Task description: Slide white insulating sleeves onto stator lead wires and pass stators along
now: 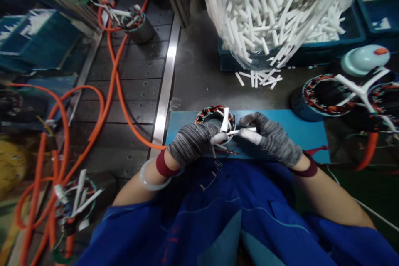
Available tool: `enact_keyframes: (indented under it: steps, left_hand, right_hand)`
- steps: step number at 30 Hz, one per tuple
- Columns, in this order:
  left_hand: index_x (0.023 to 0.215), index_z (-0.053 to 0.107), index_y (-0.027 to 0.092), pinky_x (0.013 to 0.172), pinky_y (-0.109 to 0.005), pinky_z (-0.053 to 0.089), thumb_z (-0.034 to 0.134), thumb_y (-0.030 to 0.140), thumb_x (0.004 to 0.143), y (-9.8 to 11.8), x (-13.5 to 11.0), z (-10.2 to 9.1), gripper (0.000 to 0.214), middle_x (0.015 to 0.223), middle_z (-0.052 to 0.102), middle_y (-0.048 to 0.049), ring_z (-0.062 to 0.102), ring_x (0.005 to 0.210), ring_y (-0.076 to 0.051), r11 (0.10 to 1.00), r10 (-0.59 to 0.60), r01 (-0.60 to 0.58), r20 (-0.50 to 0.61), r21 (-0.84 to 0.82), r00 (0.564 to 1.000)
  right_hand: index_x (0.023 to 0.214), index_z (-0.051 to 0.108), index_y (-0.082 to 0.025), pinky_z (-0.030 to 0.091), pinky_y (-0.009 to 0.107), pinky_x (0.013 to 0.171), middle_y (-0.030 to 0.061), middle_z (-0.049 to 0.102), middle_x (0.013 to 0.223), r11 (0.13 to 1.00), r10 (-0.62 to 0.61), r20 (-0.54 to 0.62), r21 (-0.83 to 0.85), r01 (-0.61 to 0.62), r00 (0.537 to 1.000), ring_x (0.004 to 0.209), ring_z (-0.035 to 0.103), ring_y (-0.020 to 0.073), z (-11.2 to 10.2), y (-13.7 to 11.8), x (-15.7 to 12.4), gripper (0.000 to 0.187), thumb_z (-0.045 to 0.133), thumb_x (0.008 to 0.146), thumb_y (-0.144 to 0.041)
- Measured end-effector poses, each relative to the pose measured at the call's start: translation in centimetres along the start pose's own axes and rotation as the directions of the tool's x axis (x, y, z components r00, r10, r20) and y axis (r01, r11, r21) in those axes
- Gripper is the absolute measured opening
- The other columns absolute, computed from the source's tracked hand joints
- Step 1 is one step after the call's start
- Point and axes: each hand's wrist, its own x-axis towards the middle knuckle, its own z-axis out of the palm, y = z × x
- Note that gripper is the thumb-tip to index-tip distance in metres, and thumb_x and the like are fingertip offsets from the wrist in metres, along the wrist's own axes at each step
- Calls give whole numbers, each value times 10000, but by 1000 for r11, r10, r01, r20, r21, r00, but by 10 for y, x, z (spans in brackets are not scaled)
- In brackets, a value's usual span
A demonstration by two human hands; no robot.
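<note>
A round motor stator [208,115] with copper windings lies on a blue pad [299,129] in front of me. Both my hands wear grey knit gloves. My left hand [190,142] is closed beside the stator and pinches a white sleeve tube [225,119] that stands up from the windings. My right hand [270,137] is closed too, its fingers pinching a thin white tube [243,131] that points left toward the stator. The fingertips of the two hands nearly meet over the stator's near rim.
A clear bag of white tubes [274,8] sits in a blue bin behind, loose tubes [258,78] spilled below it. More stators [324,95] stand at right, others [137,23] on the conveyor at left. Orange cables [115,75] run across the left.
</note>
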Motion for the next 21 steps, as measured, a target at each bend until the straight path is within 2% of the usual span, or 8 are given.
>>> enact_keyframes:
  steps: [2, 4, 6, 8, 11, 14, 18, 21]
  left_hand:
    - [945, 705, 205, 578, -294, 455, 348, 475, 1080, 7, 1, 3, 467, 780, 672, -61, 653, 706, -212, 997, -44, 46, -39, 54, 998]
    - [887, 695, 182, 522, -302, 387, 348, 497, 1071, 15, 5, 8, 503, 683, 625, -70, 598, 603, -213, 973, -164, 175, -82, 147, 983]
    - [880, 691, 153, 531, -320, 389, 354, 453, 1068, 22, 9, 12, 489, 667, 622, -93, 574, 561, -217, 931, -292, 309, -109, 197, 950]
    - [904, 699, 130, 560, -337, 422, 348, 413, 1069, 27, 14, 13, 480, 705, 658, -123, 596, 575, -229, 904, -363, 381, -120, 195, 924]
    - [1018, 723, 139, 635, -340, 503, 374, 436, 1072, 24, 12, 7, 462, 849, 745, -133, 696, 719, -251, 941, -292, 311, -139, 137, 946]
    - [1202, 706, 163, 794, -359, 588, 492, 488, 1035, 15, -3, -1, 423, 1074, 786, -120, 753, 933, -267, 966, -215, 242, -247, 86, 945]
    - [1274, 685, 194, 952, -386, 607, 654, 466, 953, 3, -23, -3, 422, 1203, 767, -105, 746, 1090, -271, 989, -147, 141, -258, -40, 955]
    - [1285, 669, 190, 946, -356, 617, 718, 379, 912, 3, -26, 5, 421, 1158, 782, -95, 761, 1049, -247, 986, -152, 123, -289, -115, 945]
  right_hand:
    - [1028, 708, -225, 550, 292, 726, 8, 770, 873, 998, -47, -27, -48, 45, 999, 765, 706, 174, -3, -4, 2, 223, 654, 939, -422]
    - [1025, 727, -228, 562, 321, 786, 26, 782, 906, 981, -125, -23, -149, 120, 992, 810, 719, 193, 2, -9, 6, 200, 602, 973, -374]
    - [1046, 747, -214, 558, 383, 886, 74, 790, 987, 927, -209, -42, -325, 184, 977, 902, 723, 235, 10, -14, 13, 221, 572, 991, -339]
    - [1053, 759, -191, 538, 439, 955, 116, 784, 1031, 854, -277, -47, -469, 223, 960, 971, 713, 272, 13, -16, 21, 254, 548, 1002, -323]
    - [1119, 744, -214, 559, 407, 934, 75, 781, 1016, 874, -276, -4, -418, 249, 961, 960, 719, 243, -1, -6, 35, 300, 508, 1031, -378]
    - [1201, 719, -256, 553, 396, 981, 44, 767, 1093, 910, -219, -77, -377, 174, 973, 1032, 715, 218, -24, 17, 56, 356, 430, 1064, -414]
    - [1202, 742, -171, 511, 500, 1046, 169, 687, 1318, 814, -122, -174, -580, -2, 977, 1127, 684, 313, -28, 44, 94, 311, 625, 955, -318]
    - [1112, 771, -150, 525, 531, 999, 194, 701, 1274, 795, -79, -213, -603, -68, 974, 1061, 700, 344, -17, 50, 116, 256, 691, 888, -244]
